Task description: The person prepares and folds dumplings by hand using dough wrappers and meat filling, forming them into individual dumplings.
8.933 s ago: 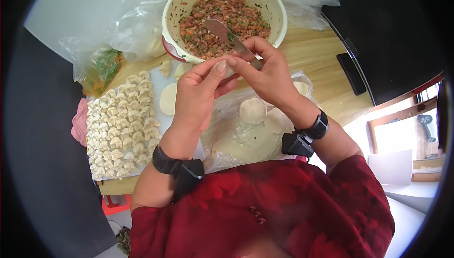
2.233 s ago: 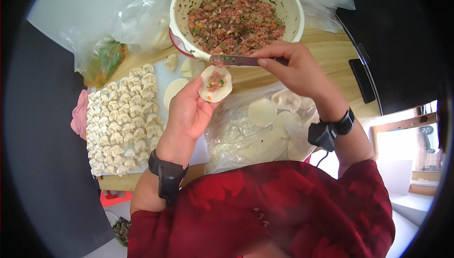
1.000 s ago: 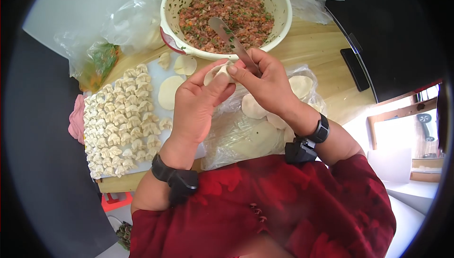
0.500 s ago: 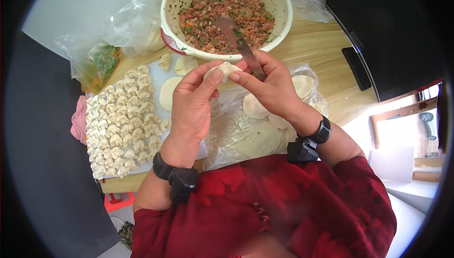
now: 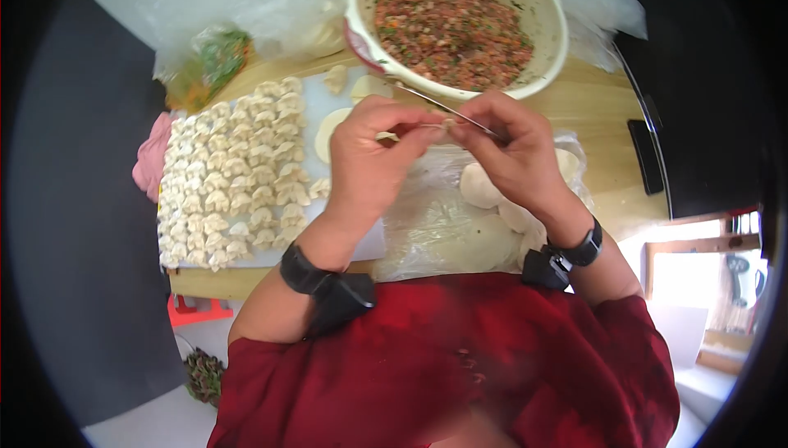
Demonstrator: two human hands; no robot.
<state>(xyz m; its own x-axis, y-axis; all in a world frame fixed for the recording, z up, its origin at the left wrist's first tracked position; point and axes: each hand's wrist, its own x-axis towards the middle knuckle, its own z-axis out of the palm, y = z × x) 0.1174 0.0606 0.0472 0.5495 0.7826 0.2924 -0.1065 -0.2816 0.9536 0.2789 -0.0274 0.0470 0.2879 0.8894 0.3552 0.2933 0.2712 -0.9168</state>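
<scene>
Between my two hands is a dumpling [image 5: 448,123], seen edge-on and mostly hidden by fingers. My left hand [image 5: 371,157] pinches its left side with thumb and fingers. On the other side, my right hand [image 5: 519,148] pinches it too, while keeping a thin metal spreading blade [image 5: 439,104] tucked in its fingers. The blade points up and left, just below the bowl's rim. A wide white bowl [image 5: 560,31] of minced filling [image 5: 455,25] stands beyond my hands. Round dough wrappers [image 5: 327,134] lie beside my left hand, with more wrappers [image 5: 478,185] below my right hand.
Rows of folded dumplings [image 5: 234,169] cover much of a white board [image 5: 318,95] at left. Clear plastic [image 5: 410,218] lies on the wooden table near me. Bags [image 5: 283,5] stand at the back, a pink cloth [image 5: 153,157] at left, a dark phone-like slab [image 5: 645,157] at right.
The view has shifted, so the table's contents sit differently in it. My hands have turned the dumpling from facing me to edge-on; the blade now shows its thin side.
</scene>
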